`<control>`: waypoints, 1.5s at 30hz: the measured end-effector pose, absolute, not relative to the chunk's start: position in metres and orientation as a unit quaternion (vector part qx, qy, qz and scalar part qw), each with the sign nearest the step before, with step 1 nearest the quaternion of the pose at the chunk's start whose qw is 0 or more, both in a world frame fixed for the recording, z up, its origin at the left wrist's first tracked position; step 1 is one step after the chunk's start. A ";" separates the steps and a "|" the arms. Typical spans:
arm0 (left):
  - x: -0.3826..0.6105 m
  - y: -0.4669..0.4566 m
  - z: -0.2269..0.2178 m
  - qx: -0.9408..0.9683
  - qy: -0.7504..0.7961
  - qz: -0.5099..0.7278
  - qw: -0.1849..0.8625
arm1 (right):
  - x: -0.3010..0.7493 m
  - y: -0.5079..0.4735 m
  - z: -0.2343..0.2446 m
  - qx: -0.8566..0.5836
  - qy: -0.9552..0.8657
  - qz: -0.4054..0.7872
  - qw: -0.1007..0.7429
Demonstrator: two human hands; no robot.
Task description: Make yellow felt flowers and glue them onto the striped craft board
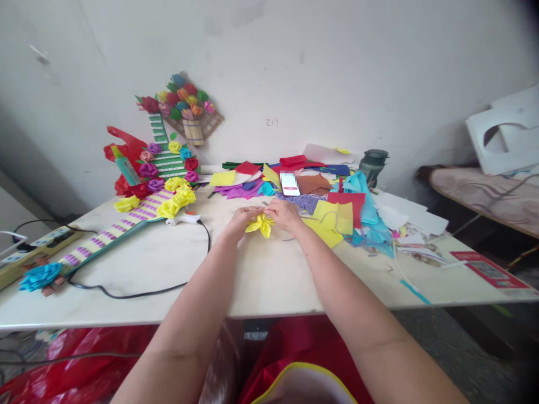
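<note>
Forearms (pixel 213 275) outstretched, left hand (pixel 246 217) beside right hand (pixel 283 214), yellow flower (pixel 263 226) between.

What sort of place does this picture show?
Probably a craft workspace: the table carries scattered coloured sheets and a flower-decorated striped panel, and a yellow flower-like piece is held.
</note>
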State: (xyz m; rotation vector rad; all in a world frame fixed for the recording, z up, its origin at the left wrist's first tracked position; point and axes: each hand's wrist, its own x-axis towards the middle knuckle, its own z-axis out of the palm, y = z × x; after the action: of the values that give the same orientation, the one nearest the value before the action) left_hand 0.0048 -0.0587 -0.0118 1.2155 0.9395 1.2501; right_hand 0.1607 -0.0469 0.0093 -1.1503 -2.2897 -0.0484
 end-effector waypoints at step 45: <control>0.006 -0.062 -0.006 0.545 0.404 0.528 0.512 | 0.162 -0.045 0.011 -0.438 -0.864 0.003 0.249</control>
State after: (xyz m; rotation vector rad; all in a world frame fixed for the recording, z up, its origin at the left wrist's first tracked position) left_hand 0.0055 -0.0617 -0.0061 1.3102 0.9720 1.2693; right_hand 0.1624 -0.0449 0.0108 -1.1945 -2.3534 0.0094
